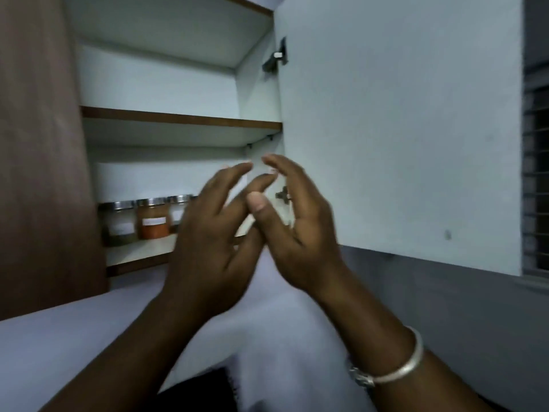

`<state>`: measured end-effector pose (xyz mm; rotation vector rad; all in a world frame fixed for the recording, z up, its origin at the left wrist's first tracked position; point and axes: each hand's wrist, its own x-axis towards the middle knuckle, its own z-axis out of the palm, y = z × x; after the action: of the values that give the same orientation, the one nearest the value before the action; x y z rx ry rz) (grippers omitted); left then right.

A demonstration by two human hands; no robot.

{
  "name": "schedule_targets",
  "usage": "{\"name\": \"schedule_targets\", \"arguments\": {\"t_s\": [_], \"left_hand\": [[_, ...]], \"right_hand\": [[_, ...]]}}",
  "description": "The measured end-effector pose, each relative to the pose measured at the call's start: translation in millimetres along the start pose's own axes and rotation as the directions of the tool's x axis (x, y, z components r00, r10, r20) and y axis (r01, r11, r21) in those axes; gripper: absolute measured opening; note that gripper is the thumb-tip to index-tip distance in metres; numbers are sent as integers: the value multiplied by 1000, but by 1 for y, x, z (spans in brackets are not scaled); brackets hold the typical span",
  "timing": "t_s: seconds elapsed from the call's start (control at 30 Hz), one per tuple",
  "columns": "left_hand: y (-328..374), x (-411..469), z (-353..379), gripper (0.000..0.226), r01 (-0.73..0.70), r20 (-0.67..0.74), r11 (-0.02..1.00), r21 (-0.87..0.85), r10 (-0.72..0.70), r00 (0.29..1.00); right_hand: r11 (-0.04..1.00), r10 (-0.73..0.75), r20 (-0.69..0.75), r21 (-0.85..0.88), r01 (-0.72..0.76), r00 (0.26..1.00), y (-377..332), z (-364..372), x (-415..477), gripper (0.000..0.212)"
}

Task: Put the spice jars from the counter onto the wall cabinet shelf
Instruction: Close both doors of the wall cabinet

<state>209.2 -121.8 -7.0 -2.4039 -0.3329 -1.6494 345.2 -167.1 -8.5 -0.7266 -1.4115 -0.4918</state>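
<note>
Three spice jars with metal lids stand in a row on the bottom shelf (139,252) of the open wall cabinet: a greenish-brown one (118,223), an orange one (153,218) and a third (178,212) half hidden behind my left hand. My left hand (214,233) and my right hand (294,221) are raised together in front of the shelf, fingers spread, fingertips close to each other. Neither holds anything. The counter is out of view.
The cabinet door (401,129) hangs open on the right, its lower hinge (283,195) just behind my right fingers. A middle shelf (181,118) sits above. A brown panel (38,144) bounds the left side. A barred window (536,173) is far right.
</note>
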Motion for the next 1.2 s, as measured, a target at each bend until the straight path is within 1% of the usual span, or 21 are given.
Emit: {"name": "schedule_targets", "arguments": {"t_s": [0.1,0.2,0.27,0.33,0.4,0.47,0.53,0.6,0.73,0.9,0.97,1.07,1.2], "left_hand": [[45,24,48,56,-127,52,985,-120,134,990],[82,43,97,59,-132,88,965,-228,156,984],[105,55,130,63,-138,135,959,-247,175,975],[125,66,161,69,-132,199,961,-244,183,963],[139,75,188,75,-110,244,961,-254,174,954],[147,82,210,81,-88,273,964,-250,157,949],[150,86,223,86,-86,278,971,-223,148,949],[152,91,233,88,-84,276,968,-237,150,949],[152,93,243,83,-65,251,950,-305,146,957],[151,89,239,78,-58,227,931,-359,148,963],[150,83,232,75,-59,190,926,-372,138,972],[147,68,212,71,-53,86,908,-416,97,992],[131,42,168,68,-95,-74,868,-488,67,995]], "right_hand": [[971,-80,-80,-230,60,994,8,-76,1,49],[902,-155,-114,-421,94,981,17,-140,2,46],[835,-125,-134,-550,31,983,25,-178,2,47],[749,-62,-184,-658,-76,981,35,-211,0,50],[694,-7,-216,-704,-151,976,48,-233,-2,56],[707,66,-236,-675,-212,969,63,-247,-5,57],[757,137,-239,-601,-257,961,75,-249,-8,57],[806,178,-230,-524,-276,957,84,-251,-9,58],[891,181,-230,-372,-258,956,93,-251,-7,56],[948,139,-316,-232,-219,938,88,-238,-10,44],[961,117,-338,-199,-193,934,79,-231,-11,40],[980,76,-360,-146,-137,930,57,-213,-11,35],[997,72,-323,-4,-78,944,32,-175,-15,37]]}}
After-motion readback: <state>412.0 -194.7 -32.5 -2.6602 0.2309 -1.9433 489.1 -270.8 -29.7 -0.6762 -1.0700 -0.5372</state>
